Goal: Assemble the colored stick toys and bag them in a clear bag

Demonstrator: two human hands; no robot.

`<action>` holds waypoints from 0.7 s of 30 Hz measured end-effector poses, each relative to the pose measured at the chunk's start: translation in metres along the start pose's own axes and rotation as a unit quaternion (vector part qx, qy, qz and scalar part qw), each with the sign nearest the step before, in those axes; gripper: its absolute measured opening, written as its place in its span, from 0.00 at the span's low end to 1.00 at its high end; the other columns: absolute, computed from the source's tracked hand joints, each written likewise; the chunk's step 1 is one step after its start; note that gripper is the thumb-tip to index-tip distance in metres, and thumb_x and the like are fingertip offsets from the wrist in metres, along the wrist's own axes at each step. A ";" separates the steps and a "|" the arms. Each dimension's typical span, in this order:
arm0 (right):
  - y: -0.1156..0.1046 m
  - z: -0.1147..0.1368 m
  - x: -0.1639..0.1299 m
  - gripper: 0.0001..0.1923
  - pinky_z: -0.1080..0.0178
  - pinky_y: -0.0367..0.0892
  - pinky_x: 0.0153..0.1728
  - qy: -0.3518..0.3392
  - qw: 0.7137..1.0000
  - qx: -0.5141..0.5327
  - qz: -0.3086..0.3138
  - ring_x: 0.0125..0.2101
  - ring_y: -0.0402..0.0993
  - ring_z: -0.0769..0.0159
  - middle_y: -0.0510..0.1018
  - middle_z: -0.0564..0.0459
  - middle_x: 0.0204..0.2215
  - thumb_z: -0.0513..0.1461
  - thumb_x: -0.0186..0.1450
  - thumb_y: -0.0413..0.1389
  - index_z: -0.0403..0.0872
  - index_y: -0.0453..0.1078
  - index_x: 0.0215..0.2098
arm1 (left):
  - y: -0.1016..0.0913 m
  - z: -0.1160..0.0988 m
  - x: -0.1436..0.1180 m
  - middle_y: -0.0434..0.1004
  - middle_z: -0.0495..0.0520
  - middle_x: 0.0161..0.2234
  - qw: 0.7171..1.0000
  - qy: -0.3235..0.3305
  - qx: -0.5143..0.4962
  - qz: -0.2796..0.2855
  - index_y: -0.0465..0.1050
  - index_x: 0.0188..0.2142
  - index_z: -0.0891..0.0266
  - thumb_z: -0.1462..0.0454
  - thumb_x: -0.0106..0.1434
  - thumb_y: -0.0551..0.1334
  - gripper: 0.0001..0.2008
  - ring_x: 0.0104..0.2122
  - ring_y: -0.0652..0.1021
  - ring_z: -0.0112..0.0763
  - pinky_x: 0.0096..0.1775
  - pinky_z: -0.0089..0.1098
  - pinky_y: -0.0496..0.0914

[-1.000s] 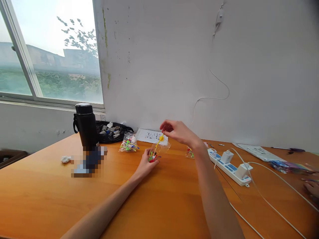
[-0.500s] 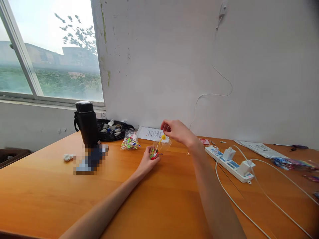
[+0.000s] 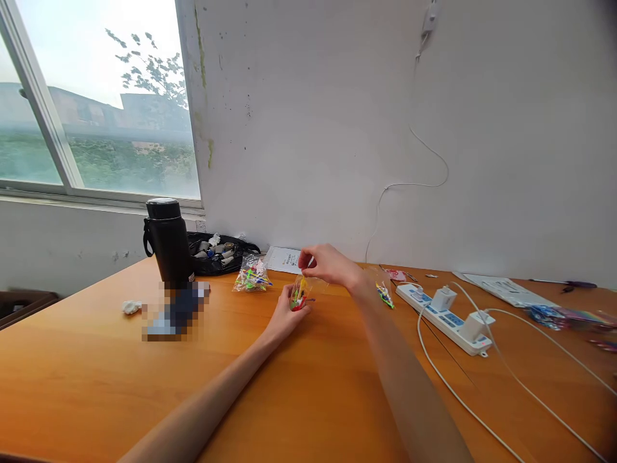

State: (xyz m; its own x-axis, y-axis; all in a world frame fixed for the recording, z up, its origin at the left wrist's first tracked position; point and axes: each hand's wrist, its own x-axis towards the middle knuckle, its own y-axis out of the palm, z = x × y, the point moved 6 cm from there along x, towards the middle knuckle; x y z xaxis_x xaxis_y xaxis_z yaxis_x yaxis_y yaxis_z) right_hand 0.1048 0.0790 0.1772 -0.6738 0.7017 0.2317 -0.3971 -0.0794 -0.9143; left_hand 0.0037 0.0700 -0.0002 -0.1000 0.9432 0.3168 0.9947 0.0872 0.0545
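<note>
Head view:
- Clear plastic bag [image 3: 297, 301] with red and green pieces sits mid-table in the left hand [image 3: 285, 316], whose fingers are curled around its lower part.
- Yellow plastic piece [image 3: 303, 283] stands nearly upright at the bag's mouth, its top pinched between the right hand's [image 3: 328, 265] thumb and fingers.
- Filled clear bag [image 3: 251, 278] of colourful pieces lies left of the hands; another packet [image 3: 384, 294] lies right, near the white power strip [image 3: 443, 321].
- Printed white sheet [image 3: 282, 259] lies behind the hands.
- Farther left, a black bottle [image 3: 169, 247] stands before an open black bag [image 3: 209, 263].
- Everything rests on a wooden table [image 3: 299, 399].
</note>
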 end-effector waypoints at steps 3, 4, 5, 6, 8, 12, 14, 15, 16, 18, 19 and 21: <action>0.009 -0.006 0.001 0.08 0.70 0.62 0.26 0.029 0.999 -0.018 0.028 0.29 0.75 0.70 0.81 0.52 0.34 0.29 0.58 0.58 0.45 0.73 0.34 | 0.001 -0.002 0.000 0.75 0.56 0.46 1.000 0.003 -0.002 0.005 0.66 0.49 0.58 0.59 0.53 0.72 0.26 0.48 0.76 0.41 0.54 0.40 0.65; 0.011 -0.008 0.002 0.08 0.70 0.62 0.25 0.040 0.998 -0.026 0.038 0.28 0.75 0.70 0.81 0.51 0.34 0.29 0.57 0.58 0.45 0.73 0.34 | 0.001 -0.003 -0.001 0.75 0.57 0.47 1.000 0.004 0.000 0.006 0.66 0.49 0.58 0.60 0.53 0.72 0.26 0.49 0.76 0.41 0.55 0.40 0.65; 0.013 -0.010 0.002 0.09 0.70 0.62 0.25 0.047 0.997 -0.031 0.045 0.27 0.74 0.70 0.81 0.51 0.34 0.28 0.57 0.58 0.44 0.72 0.34 | 0.001 -0.003 -0.001 0.75 0.57 0.48 1.000 0.006 0.002 0.006 0.65 0.49 0.58 0.60 0.54 0.72 0.26 0.49 0.76 0.41 0.55 0.40 0.65; 0.013 -0.010 0.002 0.09 0.70 0.61 0.25 0.049 0.997 -0.034 0.046 0.27 0.74 0.70 0.81 0.51 0.35 0.28 0.57 0.57 0.45 0.72 0.35 | 0.001 -0.004 -0.001 0.75 0.58 0.48 1.000 0.009 0.005 0.005 0.65 0.50 0.59 0.60 0.54 0.71 0.26 0.50 0.76 0.41 0.55 0.40 0.65; 0.006 -0.006 -0.001 0.08 0.69 0.61 0.25 0.041 0.998 -0.033 0.030 0.29 0.75 0.70 0.82 0.51 0.37 0.30 0.59 0.57 0.45 0.73 0.36 | 0.001 -0.006 -0.001 0.74 0.58 0.49 1.000 0.016 0.009 0.000 0.65 0.50 0.59 0.61 0.55 0.71 0.25 0.51 0.75 0.41 0.56 0.40 0.64; -0.017 0.009 -0.013 0.08 0.68 0.61 0.27 0.036 0.999 -0.023 -0.027 0.32 0.75 0.67 0.82 0.52 0.36 0.40 0.67 0.54 0.48 0.74 0.36 | 0.002 -0.008 -0.001 0.74 0.58 0.50 1.000 0.010 -0.004 -0.003 0.64 0.50 0.59 0.60 0.56 0.70 0.24 0.50 0.76 0.40 0.56 0.40 0.65; -0.019 0.015 -0.017 0.10 0.67 0.62 0.27 0.037 0.999 -0.011 -0.017 0.32 0.75 0.67 0.82 0.51 0.36 0.44 0.68 0.54 0.48 0.75 0.36 | 0.002 -0.009 -0.001 0.74 0.58 0.49 1.000 -0.003 -0.014 -0.005 0.64 0.50 0.59 0.59 0.57 0.70 0.24 0.50 0.76 0.40 0.55 0.40 0.65; -0.016 0.017 -0.018 0.10 0.67 0.62 0.27 0.031 0.999 -0.003 0.004 0.32 0.75 0.67 0.82 0.51 0.36 0.45 0.67 0.56 0.48 0.76 0.36 | 0.001 -0.011 -0.001 0.75 0.58 0.49 1.000 -0.005 -0.018 -0.009 0.65 0.50 0.59 0.59 0.56 0.70 0.24 0.50 0.76 0.41 0.55 0.40 0.65; -0.011 0.019 -0.018 0.10 0.67 0.62 0.27 0.023 0.999 0.003 0.032 0.32 0.75 0.67 0.82 0.52 0.36 0.45 0.65 0.58 0.48 0.76 0.36 | 0.001 -0.012 -0.001 0.75 0.58 0.49 1.000 -0.005 -0.021 -0.012 0.66 0.49 0.59 0.59 0.56 0.70 0.24 0.50 0.76 0.41 0.55 0.40 0.65; 0.000 0.018 -0.015 0.08 0.68 0.61 0.27 0.008 0.997 0.010 0.082 0.32 0.75 0.67 0.82 0.53 0.35 0.43 0.61 0.62 0.48 0.77 0.36 | -0.001 -0.017 -0.002 0.75 0.57 0.48 1.000 -0.002 -0.023 -0.018 0.67 0.49 0.59 0.58 0.55 0.71 0.24 0.50 0.76 0.41 0.54 0.39 0.66; 0.005 0.017 -0.014 0.07 0.68 0.61 0.27 0.006 0.995 0.007 0.098 0.31 0.75 0.67 0.82 0.53 0.34 0.41 0.60 0.62 0.47 0.77 0.35 | -0.002 -0.018 -0.003 0.75 0.57 0.48 1.000 -0.002 -0.023 -0.021 0.67 0.49 0.60 0.57 0.55 0.71 0.25 0.50 0.76 0.41 0.54 0.38 0.66; 0.010 0.013 -0.010 0.04 0.69 0.61 0.28 0.000 0.994 0.003 0.106 0.31 0.74 0.68 0.81 0.54 0.33 0.38 0.59 0.62 0.47 0.77 0.34 | -0.004 -0.020 -0.005 0.76 0.57 0.47 0.999 -0.010 -0.020 -0.030 0.68 0.48 0.60 0.56 0.54 0.72 0.25 0.49 0.76 0.40 0.52 0.37 0.66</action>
State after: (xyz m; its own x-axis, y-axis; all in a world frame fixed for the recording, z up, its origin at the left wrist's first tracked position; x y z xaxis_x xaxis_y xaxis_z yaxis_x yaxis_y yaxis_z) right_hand 0.0992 0.0615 0.1699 -0.7428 0.6686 0.0347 -0.2504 -0.2294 -0.9406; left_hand -0.0002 0.0587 0.0174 -0.1595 0.9427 0.2930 0.9851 0.1325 0.1101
